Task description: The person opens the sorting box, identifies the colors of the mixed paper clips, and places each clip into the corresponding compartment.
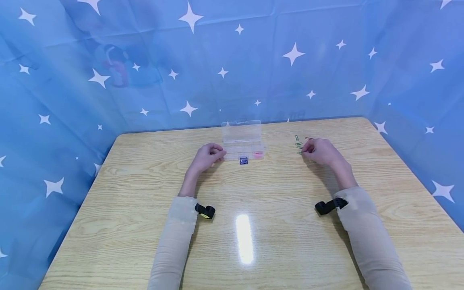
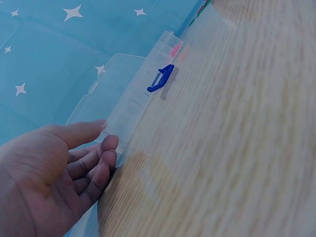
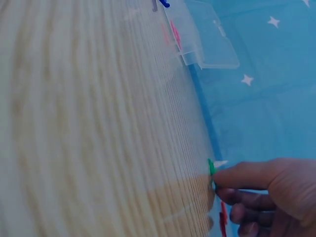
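Note:
A clear plastic compartment box lies at the back of the table, its lid raised. Pink clips show in its right front compartment, and a blue latch sits at the front edge. My left hand holds the box's left end between thumb and fingers, also plain in the left wrist view. To the right, my right hand is down among loose paper clips. Its thumb and forefinger pinch at a green paper clip, partly hidden by the fingertips.
Other green paper clips lie just beyond the right fingertips. A red clip lies behind that hand. The wooden table ends at a blue curtain with white stars. Each wrist wears a black camera.

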The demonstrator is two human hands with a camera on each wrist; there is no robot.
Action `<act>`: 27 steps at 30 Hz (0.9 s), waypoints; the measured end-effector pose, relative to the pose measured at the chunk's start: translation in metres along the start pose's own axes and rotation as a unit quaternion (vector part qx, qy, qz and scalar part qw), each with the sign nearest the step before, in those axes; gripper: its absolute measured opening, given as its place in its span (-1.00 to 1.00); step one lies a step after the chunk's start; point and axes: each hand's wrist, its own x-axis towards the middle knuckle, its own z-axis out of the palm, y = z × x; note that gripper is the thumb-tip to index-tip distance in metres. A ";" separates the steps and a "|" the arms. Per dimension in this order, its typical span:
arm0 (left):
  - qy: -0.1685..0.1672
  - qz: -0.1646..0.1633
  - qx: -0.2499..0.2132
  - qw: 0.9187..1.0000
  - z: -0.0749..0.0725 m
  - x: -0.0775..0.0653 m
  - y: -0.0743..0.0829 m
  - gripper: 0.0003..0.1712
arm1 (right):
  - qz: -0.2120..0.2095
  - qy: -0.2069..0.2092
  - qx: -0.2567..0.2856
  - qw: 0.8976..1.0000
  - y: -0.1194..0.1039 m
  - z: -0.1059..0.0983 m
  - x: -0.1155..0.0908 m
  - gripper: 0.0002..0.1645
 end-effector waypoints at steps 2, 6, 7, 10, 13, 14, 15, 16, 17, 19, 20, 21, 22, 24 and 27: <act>0.001 0.001 0.001 1.000 0.000 0.000 0.000 -0.63 | -0.003 0.001 -0.001 1.000 0.001 0.000 0.000 -0.83; 0.000 0.002 0.004 1.000 -0.001 -0.001 0.001 -0.62 | -0.004 0.004 0.000 1.000 0.000 0.000 -0.001 -0.85; 0.000 0.002 0.004 1.000 -0.001 -0.001 0.001 -0.62 | -0.004 0.005 0.000 1.000 0.000 0.000 -0.001 -0.86; 0.000 0.002 0.005 1.000 -0.001 -0.001 0.001 -0.63 | -0.008 0.006 0.001 1.000 0.000 -0.001 -0.001 -0.87; 0.000 0.000 0.005 1.000 -0.001 0.000 0.001 -0.63 | -0.011 0.006 0.002 1.000 0.001 -0.001 -0.001 -0.88; 0.000 0.000 0.005 1.000 0.000 0.000 0.001 -0.63 | -0.012 0.007 0.001 1.000 0.000 -0.001 -0.001 -0.88; 0.000 -0.001 0.004 1.000 0.000 0.000 0.001 -0.63 | -0.014 0.007 0.003 1.000 0.000 -0.001 -0.002 -0.87; 0.000 -0.001 0.004 1.000 0.000 0.000 0.001 -0.63 | -0.014 0.009 0.004 1.000 -0.001 -0.002 -0.002 -0.87; 0.000 -0.002 0.004 1.000 0.000 0.000 0.001 -0.63 | -0.014 0.010 0.006 1.000 -0.002 -0.002 -0.002 -0.87; 0.001 -0.002 0.004 1.000 0.000 0.000 0.001 -0.63 | -0.015 0.013 0.008 1.000 -0.003 -0.002 -0.002 -0.86; 0.001 -0.002 0.004 1.000 0.000 0.000 0.001 -0.63 | -0.017 0.016 0.009 1.000 -0.004 -0.002 -0.002 -0.86; 0.002 -0.002 0.003 1.000 0.000 0.000 0.001 -0.63 | -0.017 0.018 0.012 1.000 -0.004 -0.002 -0.002 -0.85; 0.002 -0.002 0.003 1.000 0.000 0.000 0.001 -0.64 | -0.018 0.021 0.012 1.000 -0.005 -0.002 -0.002 -0.85; 0.003 -0.003 0.003 1.000 0.000 0.000 0.001 -0.64 | -0.019 0.026 0.015 0.999 -0.006 -0.002 -0.002 -0.85; 0.003 -0.001 0.001 1.000 0.000 0.000 0.001 -0.64 | -0.020 0.034 0.020 0.999 -0.009 -0.003 -0.002 -0.84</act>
